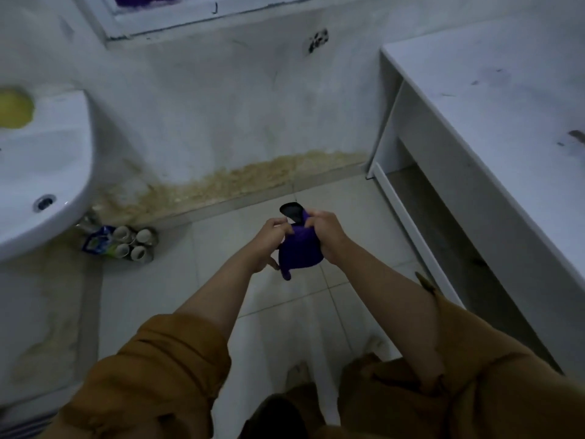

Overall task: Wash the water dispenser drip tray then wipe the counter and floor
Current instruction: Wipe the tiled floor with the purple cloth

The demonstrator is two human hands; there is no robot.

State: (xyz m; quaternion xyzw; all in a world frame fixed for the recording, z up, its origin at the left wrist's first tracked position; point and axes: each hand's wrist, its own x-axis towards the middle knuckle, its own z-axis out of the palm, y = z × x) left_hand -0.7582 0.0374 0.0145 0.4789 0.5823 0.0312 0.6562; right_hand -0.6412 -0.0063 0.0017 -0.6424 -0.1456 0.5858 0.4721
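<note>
I hold a bunched purple cloth (300,250) out over the tiled floor (196,280) with both hands. My left hand (270,242) pinches its left side and my right hand (326,236) grips its upper right part. A small dark piece (291,212) sticks up above the cloth between my hands; what it is cannot be told. A white counter (493,99) runs along the right side. A drip tray cannot be made out.
A white washbasin (38,172) with a drain hole and a yellow object (14,109) stands at the left. Several cans and a printed packet (120,243) lie on the floor under it. The wall base ahead is stained brown. My feet are at the bottom.
</note>
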